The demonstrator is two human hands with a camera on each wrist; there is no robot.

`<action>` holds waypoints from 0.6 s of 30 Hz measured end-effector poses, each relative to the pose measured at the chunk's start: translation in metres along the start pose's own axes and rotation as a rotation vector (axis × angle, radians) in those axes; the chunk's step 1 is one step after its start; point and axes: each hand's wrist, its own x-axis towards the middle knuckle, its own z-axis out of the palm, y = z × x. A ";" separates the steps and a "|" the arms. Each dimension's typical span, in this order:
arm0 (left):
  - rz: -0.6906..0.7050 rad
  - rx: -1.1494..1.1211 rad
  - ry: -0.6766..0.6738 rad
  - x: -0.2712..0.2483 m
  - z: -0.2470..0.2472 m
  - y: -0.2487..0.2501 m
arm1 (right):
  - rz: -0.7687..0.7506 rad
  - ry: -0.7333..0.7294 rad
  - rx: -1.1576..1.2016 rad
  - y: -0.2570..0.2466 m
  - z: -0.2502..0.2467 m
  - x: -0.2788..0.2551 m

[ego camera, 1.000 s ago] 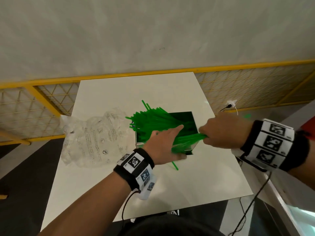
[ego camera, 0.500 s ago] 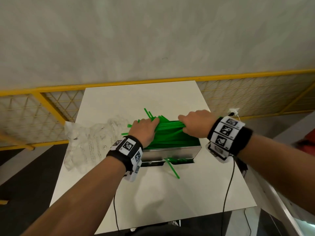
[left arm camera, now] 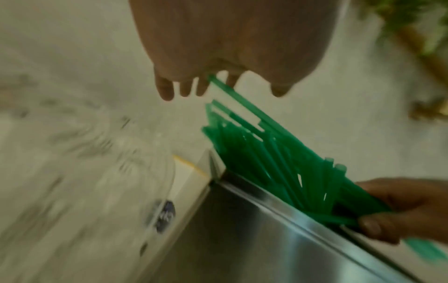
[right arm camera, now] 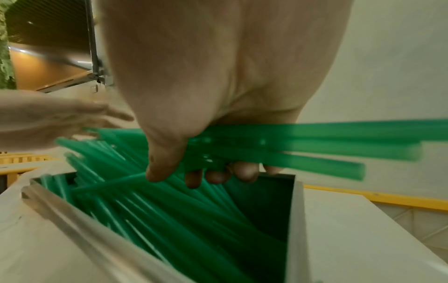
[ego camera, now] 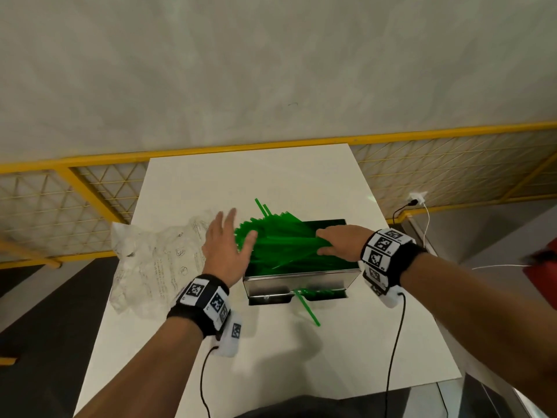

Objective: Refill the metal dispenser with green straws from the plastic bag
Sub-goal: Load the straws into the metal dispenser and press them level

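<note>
The metal dispenser (ego camera: 301, 279) stands open-topped on the white table (ego camera: 271, 372), with a heap of green straws (ego camera: 280, 245) slanting out of it toward the left. My right hand (ego camera: 331, 242) is over the right part of the heap. In the right wrist view its fingers (right arm camera: 218, 174) and thumb curl round a bundle of straws (right arm camera: 315, 145) above the dispenser (right arm camera: 295, 220). My left hand (ego camera: 229, 236) is flat with fingers spread, beside the straws' left ends. One straw (ego camera: 307, 309) pokes out of the front slot. The crumpled plastic bag (ego camera: 156, 260) lies to the left.
A yellow mesh railing (ego camera: 90, 188) runs behind and beside the table. Black cables (ego camera: 394, 342) trail from both wristbands over the table's near part. A white charger with a cord (ego camera: 417, 197) sits at the right, and something red (ego camera: 542, 267) shows at the right edge.
My left hand has let go of the straw heap, opened and moved a little left toward the bag. My right hand stays on the right part of the heap.
</note>
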 end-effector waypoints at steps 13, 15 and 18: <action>-0.314 -0.748 0.119 0.002 0.013 -0.009 | 0.050 0.296 0.043 -0.038 0.033 0.032; -0.286 -0.735 0.127 0.001 0.014 -0.005 | 0.078 0.373 0.074 -0.050 0.038 0.037; -0.240 -0.663 0.104 0.000 0.017 0.000 | 0.110 0.444 0.246 -0.055 0.044 0.042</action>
